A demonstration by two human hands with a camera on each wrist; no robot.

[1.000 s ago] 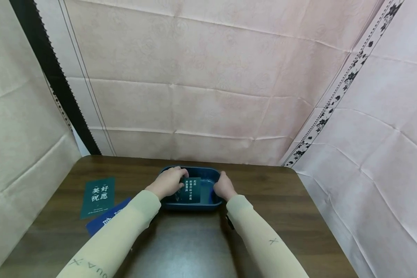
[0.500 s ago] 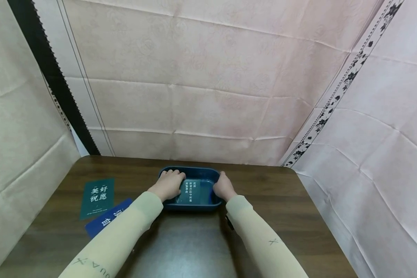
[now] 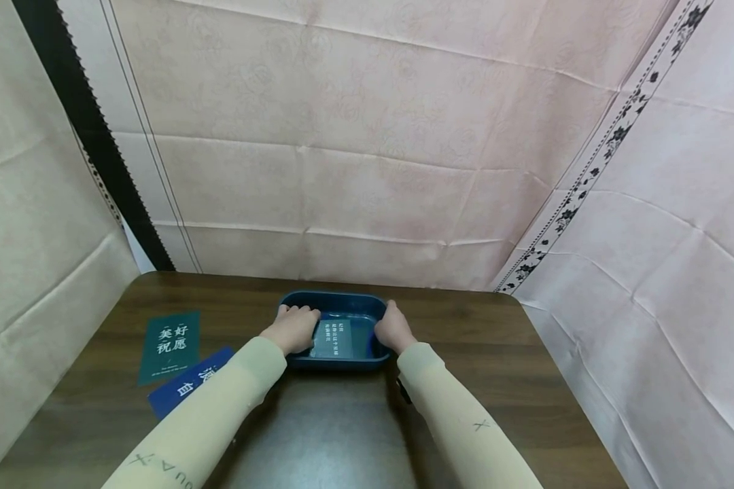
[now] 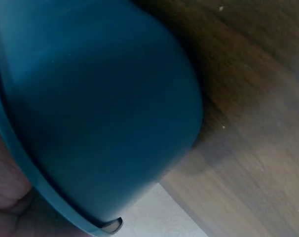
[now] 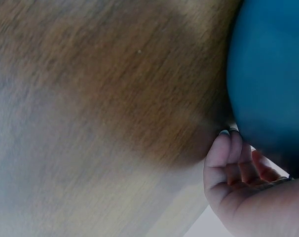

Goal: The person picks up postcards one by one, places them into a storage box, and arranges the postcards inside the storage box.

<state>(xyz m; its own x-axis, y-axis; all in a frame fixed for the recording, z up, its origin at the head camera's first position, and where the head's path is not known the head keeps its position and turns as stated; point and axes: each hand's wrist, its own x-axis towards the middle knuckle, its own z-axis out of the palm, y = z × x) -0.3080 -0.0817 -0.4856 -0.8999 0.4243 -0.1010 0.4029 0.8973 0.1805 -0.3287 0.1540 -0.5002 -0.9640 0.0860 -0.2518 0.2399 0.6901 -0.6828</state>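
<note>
A dark blue rectangular tray (image 3: 336, 365) stands near the table's far edge. Inside lies a green card (image 3: 333, 338) with white characters; a blue strip (image 3: 372, 345) shows beside it. My left hand (image 3: 295, 329) is over the tray's left end, right beside the card, its fingertips hidden in the head view. The left wrist view shows its skin (image 4: 5, 177) behind the rim (image 4: 28, 170), with the outer wall in front. My right hand (image 3: 394, 329) grips the tray's right end; its curled fingers (image 5: 218, 155) are at the outer wall in the right wrist view.
A second green card (image 3: 170, 348) lies on the wooden table (image 3: 495, 367) at the left. Closer to me, a blue card (image 3: 189, 384) is partly covered by my left sleeve (image 3: 220, 404). Pale cloth (image 3: 367, 183) hangs around the back and sides.
The green card in the tray sits lower and catches more light. My left hand has shifted slightly left and down, from the card's upper part toward the tray's left end. The right hand has stayed.
</note>
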